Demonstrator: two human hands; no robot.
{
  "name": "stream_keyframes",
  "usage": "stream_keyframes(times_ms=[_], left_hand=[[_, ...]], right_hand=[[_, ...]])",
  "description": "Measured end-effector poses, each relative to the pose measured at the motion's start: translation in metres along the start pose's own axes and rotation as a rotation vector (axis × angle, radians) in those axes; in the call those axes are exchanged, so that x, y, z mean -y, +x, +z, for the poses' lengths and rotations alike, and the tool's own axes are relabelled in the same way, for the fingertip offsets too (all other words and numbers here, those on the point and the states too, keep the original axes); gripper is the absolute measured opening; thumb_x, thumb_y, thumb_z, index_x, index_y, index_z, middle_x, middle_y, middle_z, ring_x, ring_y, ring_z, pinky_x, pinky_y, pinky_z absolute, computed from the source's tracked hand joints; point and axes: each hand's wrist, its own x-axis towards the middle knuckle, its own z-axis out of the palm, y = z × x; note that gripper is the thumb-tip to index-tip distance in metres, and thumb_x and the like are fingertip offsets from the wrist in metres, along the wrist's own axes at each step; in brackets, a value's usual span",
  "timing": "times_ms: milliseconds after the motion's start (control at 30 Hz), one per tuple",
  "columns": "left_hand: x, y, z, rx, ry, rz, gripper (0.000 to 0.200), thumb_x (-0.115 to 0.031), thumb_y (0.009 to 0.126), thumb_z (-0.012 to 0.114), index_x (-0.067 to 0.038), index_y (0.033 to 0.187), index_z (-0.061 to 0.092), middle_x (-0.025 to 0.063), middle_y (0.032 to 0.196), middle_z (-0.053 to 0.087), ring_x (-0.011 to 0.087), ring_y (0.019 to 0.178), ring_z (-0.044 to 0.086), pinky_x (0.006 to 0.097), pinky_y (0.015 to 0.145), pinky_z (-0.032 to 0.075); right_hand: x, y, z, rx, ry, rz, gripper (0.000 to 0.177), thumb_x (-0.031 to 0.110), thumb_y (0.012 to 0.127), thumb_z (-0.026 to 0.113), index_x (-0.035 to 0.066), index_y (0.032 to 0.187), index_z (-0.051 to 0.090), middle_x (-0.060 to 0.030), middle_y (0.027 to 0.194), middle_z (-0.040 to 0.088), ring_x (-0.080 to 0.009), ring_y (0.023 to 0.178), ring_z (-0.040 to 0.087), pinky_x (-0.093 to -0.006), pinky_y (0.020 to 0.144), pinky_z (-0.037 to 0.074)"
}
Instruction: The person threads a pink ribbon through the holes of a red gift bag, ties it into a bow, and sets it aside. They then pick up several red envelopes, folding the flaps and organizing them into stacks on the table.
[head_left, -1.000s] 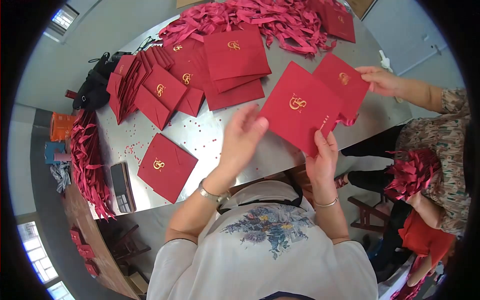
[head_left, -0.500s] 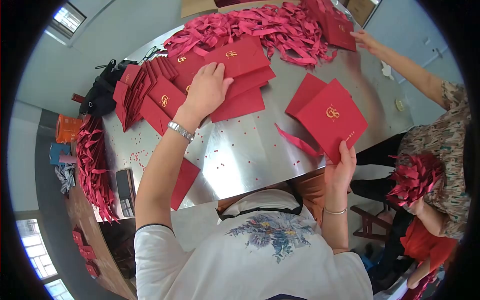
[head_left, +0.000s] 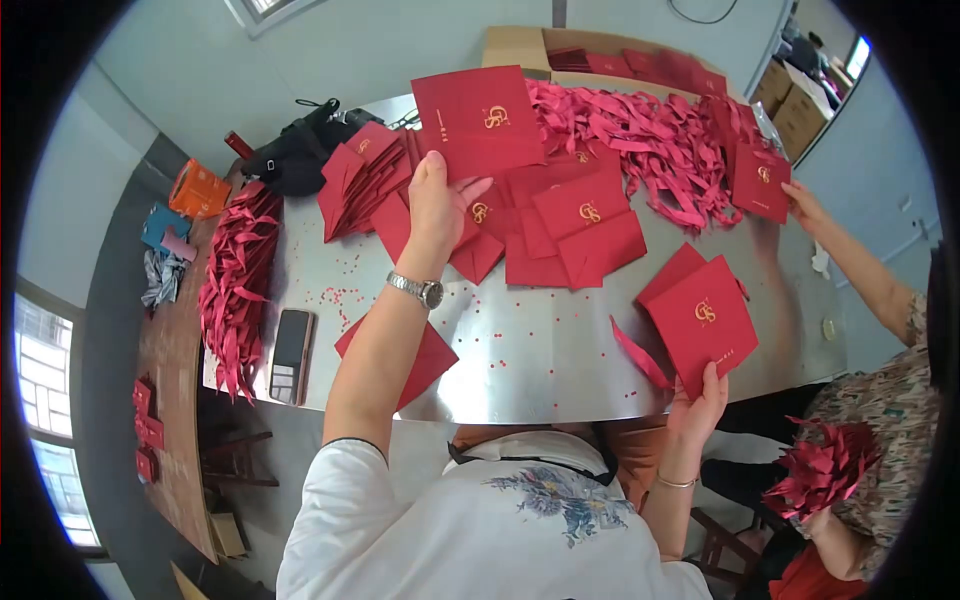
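My left hand (head_left: 436,205), with a watch on its wrist, holds up a red envelope (head_left: 475,120) by its lower edge. Its gold letters look turned sideways. Beneath it lie overlapping red envelopes (head_left: 600,240) on the metal table (head_left: 500,385). My right hand (head_left: 698,405) grips another red envelope (head_left: 705,320) with gold letters by its bottom corner, near the front edge. Behind that one a further red piece (head_left: 672,272) shows. A pink ribbon strip (head_left: 638,352) lies beside it.
A ribbon heap (head_left: 660,150) spreads at the back, before a cardboard box (head_left: 515,48). A ribbon bundle (head_left: 238,290) and a phone (head_left: 291,355) lie left. At the right, a co-worker's hand (head_left: 806,208) touches a red envelope (head_left: 762,183); their other hand holds a ribbon bunch (head_left: 825,470).
My left hand has lifted a red envelope off the pile. The camera view has shifted, and my right hand still holds its envelope. The co-worker's hand now touches the envelope at the right.
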Motion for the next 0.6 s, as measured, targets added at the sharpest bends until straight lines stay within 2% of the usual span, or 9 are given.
stream_keyframes(times_ms=[167, 333, 467, 500, 600], left_hand=[[0.005, 0.001, -0.004, 0.027, -0.034, 0.021, 0.031, -0.029, 0.100, 0.039, -0.003, 0.115, 0.046, 0.0133, 0.116, 0.057, 0.0327, 0.093, 0.062, 0.0468, 0.080, 0.055], [0.003, -0.018, 0.009, 0.009, -0.009, 0.024, 0.034, -0.027, 0.101, 0.035, 0.000, 0.119, 0.047, 0.0154, 0.116, 0.058, 0.0319, 0.099, 0.061, 0.0446, 0.083, 0.055], [0.006, -0.028, 0.010, -0.012, -0.035, 0.017, 0.025, -0.019, 0.099, 0.043, 0.001, 0.112, 0.050, 0.0129, 0.114, 0.059, 0.0274, 0.098, 0.062, 0.0418, 0.083, 0.055], [0.003, -0.032, 0.012, -0.011, -0.066, 0.020, 0.017, -0.012, 0.097, 0.046, 0.000, 0.107, 0.051, 0.0113, 0.112, 0.059, 0.0252, 0.098, 0.062, 0.0407, 0.083, 0.056], [-0.009, -0.042, 0.021, -0.072, -0.088, 0.053, 0.010, -0.005, 0.095, 0.047, 0.000, 0.103, 0.051, 0.0089, 0.105, 0.060, 0.0225, 0.095, 0.062, 0.0407, 0.084, 0.055]], right_hand=[[0.001, 0.000, 0.001, -0.019, 0.017, 0.029, 0.030, 0.017, 0.092, 0.057, 0.008, 0.120, 0.054, -0.0045, 0.111, 0.062, -0.0173, 0.099, 0.059, -0.0344, 0.079, 0.048], [0.003, -0.001, 0.001, 0.005, 0.052, 0.007, 0.027, 0.015, 0.092, 0.056, 0.009, 0.119, 0.055, -0.0033, 0.111, 0.063, -0.0179, 0.095, 0.061, -0.0335, 0.076, 0.050], [0.006, -0.004, 0.005, 0.006, 0.038, 0.002, 0.027, 0.014, 0.093, 0.055, 0.008, 0.119, 0.055, -0.0047, 0.110, 0.063, -0.0181, 0.095, 0.062, -0.0326, 0.075, 0.051], [0.007, -0.005, 0.008, 0.011, 0.028, -0.008, 0.027, 0.014, 0.093, 0.055, 0.008, 0.119, 0.055, -0.0049, 0.110, 0.063, -0.0178, 0.094, 0.063, -0.0322, 0.074, 0.051], [0.007, -0.003, -0.001, 0.049, 0.009, -0.004, 0.028, 0.015, 0.094, 0.054, 0.008, 0.120, 0.053, -0.0048, 0.111, 0.063, -0.0164, 0.095, 0.062, -0.0300, 0.074, 0.051]])
